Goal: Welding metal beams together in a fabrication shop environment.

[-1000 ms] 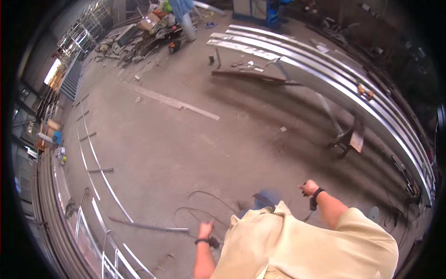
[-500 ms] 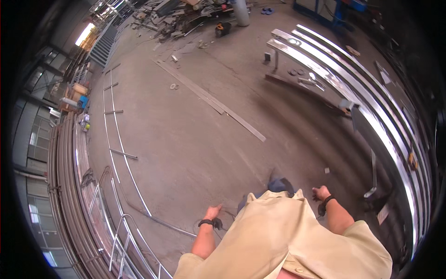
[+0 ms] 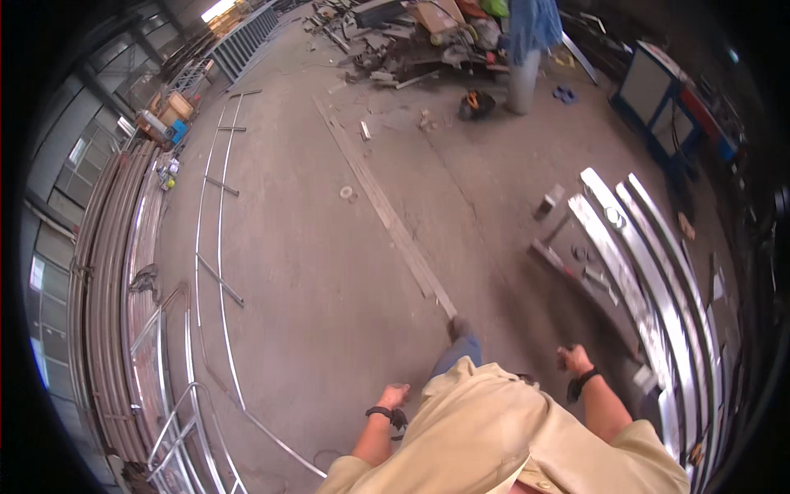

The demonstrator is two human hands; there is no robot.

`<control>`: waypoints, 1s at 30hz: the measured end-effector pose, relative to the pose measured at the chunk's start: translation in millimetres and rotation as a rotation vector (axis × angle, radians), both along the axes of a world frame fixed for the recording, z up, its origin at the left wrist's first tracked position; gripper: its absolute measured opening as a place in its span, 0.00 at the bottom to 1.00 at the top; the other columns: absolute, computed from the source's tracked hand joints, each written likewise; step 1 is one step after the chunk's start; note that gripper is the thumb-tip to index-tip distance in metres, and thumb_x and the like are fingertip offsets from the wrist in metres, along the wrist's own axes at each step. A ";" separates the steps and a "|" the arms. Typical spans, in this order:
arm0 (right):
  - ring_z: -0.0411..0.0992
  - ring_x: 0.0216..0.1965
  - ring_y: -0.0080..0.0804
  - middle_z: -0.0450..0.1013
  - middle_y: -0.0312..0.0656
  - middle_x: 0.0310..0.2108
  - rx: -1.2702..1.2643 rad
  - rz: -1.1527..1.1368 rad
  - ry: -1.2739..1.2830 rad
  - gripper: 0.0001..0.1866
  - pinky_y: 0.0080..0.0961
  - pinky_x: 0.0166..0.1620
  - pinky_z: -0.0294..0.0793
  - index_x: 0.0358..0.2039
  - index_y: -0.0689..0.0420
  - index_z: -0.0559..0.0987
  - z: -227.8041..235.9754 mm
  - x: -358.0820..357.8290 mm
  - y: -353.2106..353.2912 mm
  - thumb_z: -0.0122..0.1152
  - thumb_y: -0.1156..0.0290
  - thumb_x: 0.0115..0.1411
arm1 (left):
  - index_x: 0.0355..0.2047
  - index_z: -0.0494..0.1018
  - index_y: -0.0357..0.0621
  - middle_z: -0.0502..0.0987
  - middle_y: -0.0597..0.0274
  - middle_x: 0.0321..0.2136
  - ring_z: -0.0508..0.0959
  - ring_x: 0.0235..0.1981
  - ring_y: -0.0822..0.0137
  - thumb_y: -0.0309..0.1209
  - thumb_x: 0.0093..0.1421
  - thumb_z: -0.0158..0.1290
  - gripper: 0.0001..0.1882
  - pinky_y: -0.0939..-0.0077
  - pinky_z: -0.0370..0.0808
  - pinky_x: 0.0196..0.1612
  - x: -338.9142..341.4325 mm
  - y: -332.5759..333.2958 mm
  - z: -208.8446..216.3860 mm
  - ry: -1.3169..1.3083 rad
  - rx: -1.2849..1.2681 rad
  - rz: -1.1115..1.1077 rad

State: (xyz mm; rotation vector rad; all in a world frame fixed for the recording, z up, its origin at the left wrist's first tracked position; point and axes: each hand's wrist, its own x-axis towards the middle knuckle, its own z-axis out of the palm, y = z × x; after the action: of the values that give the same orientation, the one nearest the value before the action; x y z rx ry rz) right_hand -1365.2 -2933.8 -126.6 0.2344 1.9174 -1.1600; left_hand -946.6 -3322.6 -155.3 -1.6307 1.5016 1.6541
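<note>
My left hand (image 3: pixel 393 396) hangs beside my body over the bare floor, fingers loosely curled, and nothing shows in it. On the other side my right hand (image 3: pixel 575 359) is also curled, with nothing visible in its fingers. Both wrists carry dark bands. Neither hand touches anything. Closest to the right hand are long shiny metal profiles (image 3: pixel 658 280) on a low stand. Nearest the left hand, a ladder-like frame of thin metal tube (image 3: pixel 220 247) lies on the floor. One foot (image 3: pixel 461 328) steps forward beside a long flat strip (image 3: pixel 387 216).
Long brown pipes (image 3: pixel 97 313) are stacked along the left wall, with bent tube frames (image 3: pixel 193 412) beside them. A scrap heap (image 3: pixel 411 58) lies at the far end, near a grey post (image 3: pixel 523 82). A blue-framed cabinet (image 3: pixel 654 95) stands far right.
I have moved forward and my view has turned, so the profiles now sit lower at the right and the scrap heap shows more fully. One leg has come forward. Both hands still hang at my sides.
</note>
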 end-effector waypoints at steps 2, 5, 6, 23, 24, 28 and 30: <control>0.74 0.19 0.39 0.73 0.47 0.22 0.112 0.163 -0.048 0.13 0.36 0.22 0.73 0.32 0.69 0.75 27.5 -39.7 -47.0 0.63 0.68 0.62 | 0.44 0.77 0.32 0.81 0.46 0.37 0.82 0.33 0.56 0.47 0.63 0.54 0.25 0.61 0.78 0.39 -54.5 -59.3 -16.9 -0.043 -0.087 -0.151; 0.75 0.19 0.41 0.74 0.49 0.23 0.201 0.151 -0.017 0.15 0.37 0.22 0.74 0.33 0.70 0.75 40.6 -89.3 -94.2 0.62 0.67 0.62 | 0.43 0.76 0.29 0.79 0.37 0.39 0.81 0.38 0.48 0.51 0.60 0.52 0.30 0.58 0.76 0.45 -164.4 -151.6 24.5 -0.002 -0.302 -0.360; 0.75 0.20 0.42 0.75 0.50 0.24 0.183 0.108 0.001 0.15 0.37 0.22 0.75 0.35 0.70 0.75 40.0 -110.9 -115.7 0.61 0.67 0.62 | 0.44 0.76 0.30 0.79 0.36 0.41 0.81 0.42 0.47 0.50 0.61 0.53 0.29 0.59 0.76 0.47 -189.3 -182.5 25.2 0.028 -0.380 -0.352; 0.80 0.35 0.39 0.80 0.48 0.37 0.402 0.984 0.215 0.17 0.39 0.34 0.77 0.44 0.61 0.80 -70.1 -544.2 -506.3 0.58 0.61 0.62 | 0.45 0.76 0.32 0.82 0.48 0.37 0.82 0.37 0.56 0.41 0.63 0.53 0.21 0.63 0.78 0.42 -502.0 -511.0 59.5 -0.126 -0.181 -0.154; 0.80 0.30 0.39 0.80 0.49 0.35 0.252 0.529 0.012 0.16 0.37 0.30 0.77 0.40 0.64 0.81 -44.5 -571.7 -559.4 0.60 0.62 0.61 | 0.44 0.77 0.33 0.82 0.50 0.35 0.82 0.35 0.59 0.39 0.63 0.53 0.20 0.64 0.78 0.39 -489.1 -525.2 40.2 -0.071 -0.128 0.016; 0.76 0.22 0.35 0.77 0.47 0.27 0.106 0.376 0.071 0.19 0.31 0.27 0.77 0.37 0.71 0.77 -20.4 -676.0 -700.5 0.60 0.63 0.63 | 0.45 0.77 0.35 0.82 0.53 0.34 0.82 0.32 0.62 0.37 0.64 0.52 0.17 0.65 0.79 0.35 -527.7 -574.9 0.7 -0.075 0.029 0.226; 0.78 0.23 0.36 0.78 0.48 0.26 0.089 0.417 0.146 0.20 0.32 0.29 0.77 0.37 0.70 0.78 -27.3 -726.6 -758.4 0.60 0.60 0.63 | 0.44 0.77 0.35 0.82 0.53 0.35 0.82 0.32 0.62 0.37 0.64 0.52 0.17 0.66 0.79 0.35 -568.6 -611.0 -5.5 -0.133 0.082 0.217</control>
State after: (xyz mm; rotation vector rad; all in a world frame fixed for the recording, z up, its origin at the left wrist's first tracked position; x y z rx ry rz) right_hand -2091.7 -3692.1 -153.9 -0.2028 2.0230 -0.8314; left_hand -1515.2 -3933.7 -160.8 -1.8733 1.2129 1.6556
